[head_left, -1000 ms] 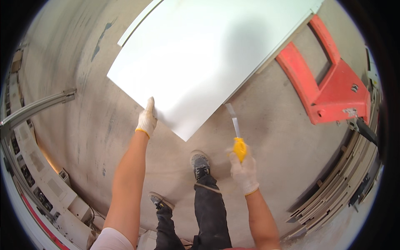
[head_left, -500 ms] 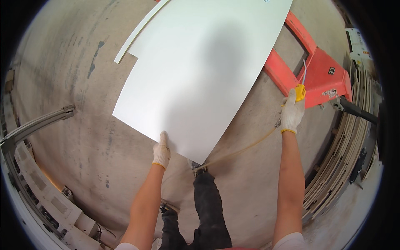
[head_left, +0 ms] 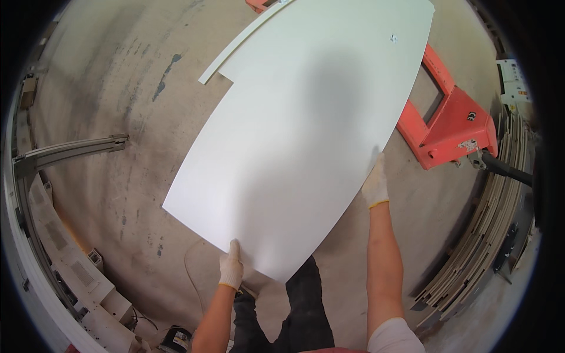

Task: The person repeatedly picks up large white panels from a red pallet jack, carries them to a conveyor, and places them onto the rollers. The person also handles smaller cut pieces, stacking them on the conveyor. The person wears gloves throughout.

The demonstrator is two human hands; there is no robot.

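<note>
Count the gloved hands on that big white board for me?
2. The left hand is at the board's near edge, the right hand at its right edge; none seems hidden.

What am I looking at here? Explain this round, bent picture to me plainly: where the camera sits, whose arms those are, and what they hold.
The camera sits on a person's head and looks down, and its wide lens bends straight edges near the rim. The two bare forearms rising from the bottom are that person's own, in white work gloves. The left hand grips the near edge of a large, flat white panel. The right hand holds the same panel at its right edge. The panel hangs over a grey concrete floor. Beside it stands an orange-red pallet truck. A narrow white strip lies at the panel's far side. Stacked grey profiles line the right edge. The person's dark trousers show below.
</note>
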